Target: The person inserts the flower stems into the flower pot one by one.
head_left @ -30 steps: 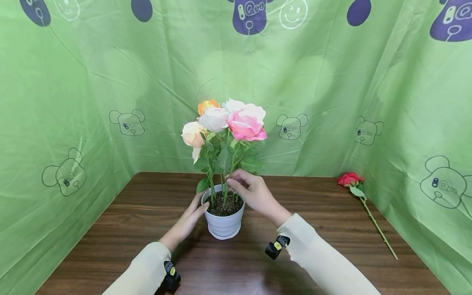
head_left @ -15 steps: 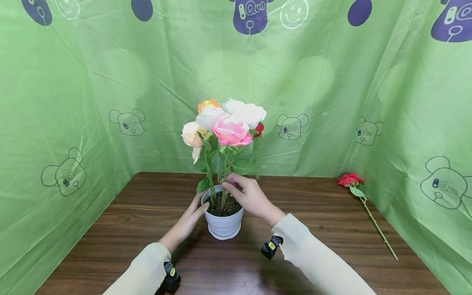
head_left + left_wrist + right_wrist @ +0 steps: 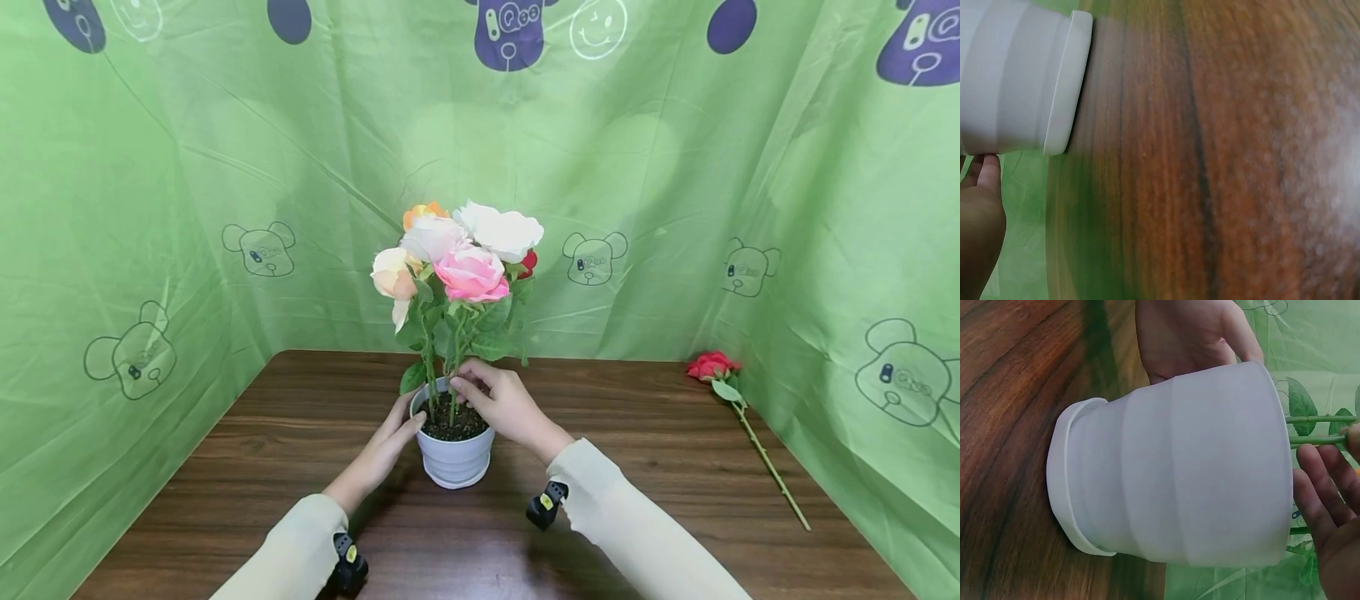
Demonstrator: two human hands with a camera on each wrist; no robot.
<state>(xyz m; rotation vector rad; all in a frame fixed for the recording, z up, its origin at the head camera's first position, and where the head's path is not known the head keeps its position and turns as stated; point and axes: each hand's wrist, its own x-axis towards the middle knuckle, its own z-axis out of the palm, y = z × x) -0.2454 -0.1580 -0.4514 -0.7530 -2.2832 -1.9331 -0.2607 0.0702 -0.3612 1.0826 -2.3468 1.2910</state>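
Note:
A white flower pot (image 3: 456,460) of dark soil holds several artificial roses, upright on the wooden table. My left hand (image 3: 384,450) holds the pot's left side, its thumb at the rim; in the left wrist view only part of that hand (image 3: 982,215) shows beside the pot. Just above the soil, my right hand (image 3: 512,407) pinches the stem of the pink rose (image 3: 472,273). The right wrist view shows this green stem (image 3: 1317,440) between thumb and fingers at the pot's mouth. The stem's lower end is hidden in the pot.
Another red rose (image 3: 712,365) with a long stem lies at the table's right side. White roses (image 3: 510,235), a peach rose (image 3: 394,275) and an orange rose (image 3: 424,213) crowd round the pink one. A green printed curtain (image 3: 660,167) surrounds the table (image 3: 615,392).
The right hand has moved left and slightly down with the pink rose, which leans less to the right. A red bloom behind has come into sight. The left hand stays on the pot.

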